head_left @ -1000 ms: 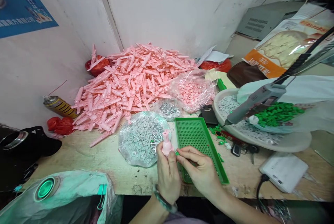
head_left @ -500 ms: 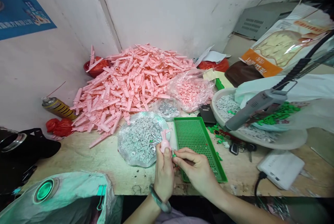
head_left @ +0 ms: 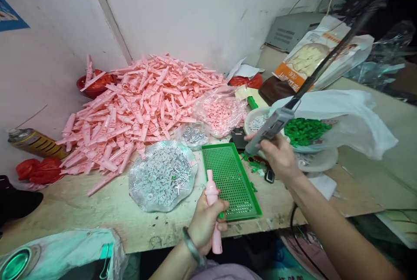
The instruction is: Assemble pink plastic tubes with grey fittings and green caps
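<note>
My left hand (head_left: 205, 221) is closed around a pink plastic tube part (head_left: 211, 193), held upright at the table's front edge. A small green plastic piece (head_left: 221, 215) shows by my left thumb, against the pink part. Off to the right, my right hand (head_left: 282, 158) grips a grey electric screwdriver (head_left: 273, 125) that hangs from above. Its tip points down and left. Between the hands lies a green perforated tray (head_left: 224, 175). Small grey plastic pieces (head_left: 156, 175) with screws (head_left: 182, 180) are heaped on clear plastic left of it.
A large pile of pink parts (head_left: 130, 106) covers the back left. Bags of screws (head_left: 193, 134) and small pink pieces (head_left: 220, 115) sit before it. Green pieces (head_left: 304, 131) lie in a bag over a white basin (head_left: 330, 160). A spray can (head_left: 37, 141) lies far left.
My right hand has left the pink part and moved right, taking hold of the electric screwdriver. The left hand has lowered slightly, still holding the pink part. The camera view has shifted right.
</note>
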{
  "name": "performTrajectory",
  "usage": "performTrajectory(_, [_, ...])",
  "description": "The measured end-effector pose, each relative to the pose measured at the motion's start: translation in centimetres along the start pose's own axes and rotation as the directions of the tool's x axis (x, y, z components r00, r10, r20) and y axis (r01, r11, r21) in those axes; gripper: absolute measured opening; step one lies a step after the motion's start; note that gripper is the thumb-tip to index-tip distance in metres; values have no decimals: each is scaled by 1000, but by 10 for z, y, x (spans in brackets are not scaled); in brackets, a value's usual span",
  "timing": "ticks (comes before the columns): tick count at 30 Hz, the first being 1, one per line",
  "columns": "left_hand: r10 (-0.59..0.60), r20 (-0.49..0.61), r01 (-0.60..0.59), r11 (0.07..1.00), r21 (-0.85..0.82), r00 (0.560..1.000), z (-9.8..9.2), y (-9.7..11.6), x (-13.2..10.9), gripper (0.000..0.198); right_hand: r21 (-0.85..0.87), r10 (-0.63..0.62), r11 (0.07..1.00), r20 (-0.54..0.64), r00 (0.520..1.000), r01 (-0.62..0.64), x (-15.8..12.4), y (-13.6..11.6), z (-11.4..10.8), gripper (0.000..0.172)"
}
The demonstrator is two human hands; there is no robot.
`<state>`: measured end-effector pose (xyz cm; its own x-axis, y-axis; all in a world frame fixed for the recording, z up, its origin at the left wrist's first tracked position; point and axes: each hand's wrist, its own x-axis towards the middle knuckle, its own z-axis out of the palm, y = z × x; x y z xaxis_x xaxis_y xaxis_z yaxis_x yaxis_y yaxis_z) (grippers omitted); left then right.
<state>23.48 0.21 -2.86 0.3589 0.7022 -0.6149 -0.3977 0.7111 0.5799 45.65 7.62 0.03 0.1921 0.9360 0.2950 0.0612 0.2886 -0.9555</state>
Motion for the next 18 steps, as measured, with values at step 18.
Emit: performTrajectory(18, [-253,79,264,939,-219,964,10,6,-7,29,-21,31,999,-237,971,-36,-106,44,41,28])
